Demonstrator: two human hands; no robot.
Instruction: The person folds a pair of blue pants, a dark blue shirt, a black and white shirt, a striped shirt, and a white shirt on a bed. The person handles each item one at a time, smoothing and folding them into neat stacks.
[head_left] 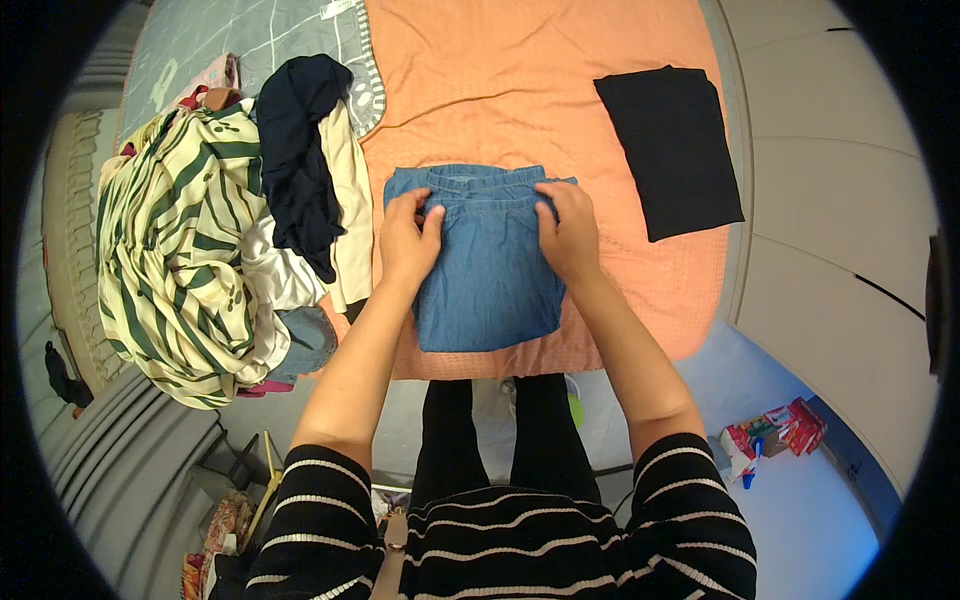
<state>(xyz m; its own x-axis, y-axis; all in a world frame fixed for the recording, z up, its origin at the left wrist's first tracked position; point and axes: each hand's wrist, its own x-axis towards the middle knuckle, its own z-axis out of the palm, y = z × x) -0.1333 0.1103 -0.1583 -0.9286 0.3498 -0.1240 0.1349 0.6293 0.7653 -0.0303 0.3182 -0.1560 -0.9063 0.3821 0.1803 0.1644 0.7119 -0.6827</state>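
A blue denim garment [487,275] lies folded into a rough rectangle on the bed's orange cover, close to the front edge. Gathered, elastic-looking bands run along its far side; whether it is trousers or a skirt I cannot tell. My left hand [408,238] pinches the upper layer at its far left corner, thumb on top. At the far right corner my right hand [570,230] grips the same layer, fingers curled over the edge. Both forearms reach in from the lower edge, one on each side of the garment.
Left of the denim is a heap with a green-and-cream striped cloth [185,240], a dark navy garment [300,140] and a cream one [347,200]. A folded black garment [675,150] lies at the right edge of the orange cover [490,80]. Pale cabinets [820,190] stand beyond.
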